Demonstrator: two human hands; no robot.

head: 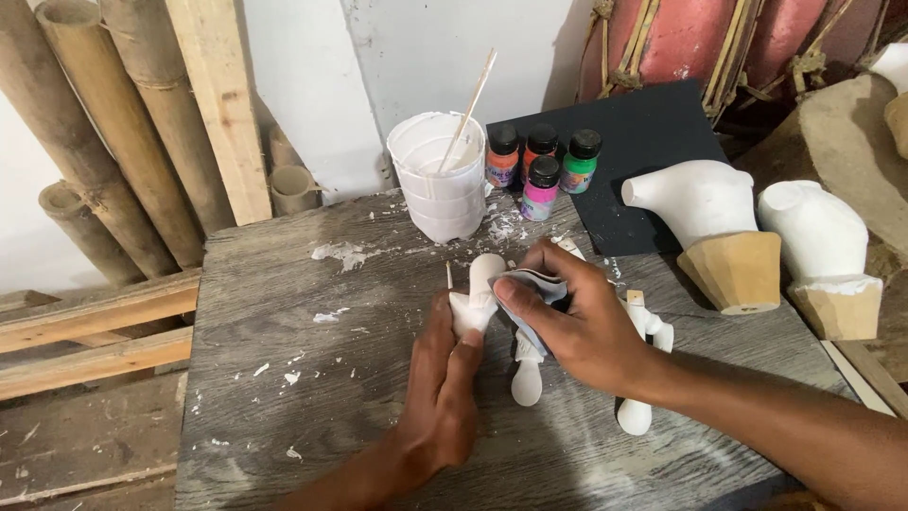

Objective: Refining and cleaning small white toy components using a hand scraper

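Observation:
A small white plaster figure (484, 284) lies on the grey wooden table (284, 312). My left hand (438, 393) grips its body from below, fingers wrapped around the middle. A folded piece of grey sandpaper (532, 287) is pinched in my right hand (577, 317) and pressed against the figure's upper part. One white leg (527, 378) of the figure sticks out toward me between my hands. A second white figure (643, 369) lies just right of my right hand, partly hidden by the wrist.
Behind stand a white plastic cup (440, 185) holding a thin stick, several small paint bottles (541, 170) and a black board (653, 142). Two white busts on wooden bases (728, 237) sit at right. Bamboo poles (104, 123) and planks lean at left.

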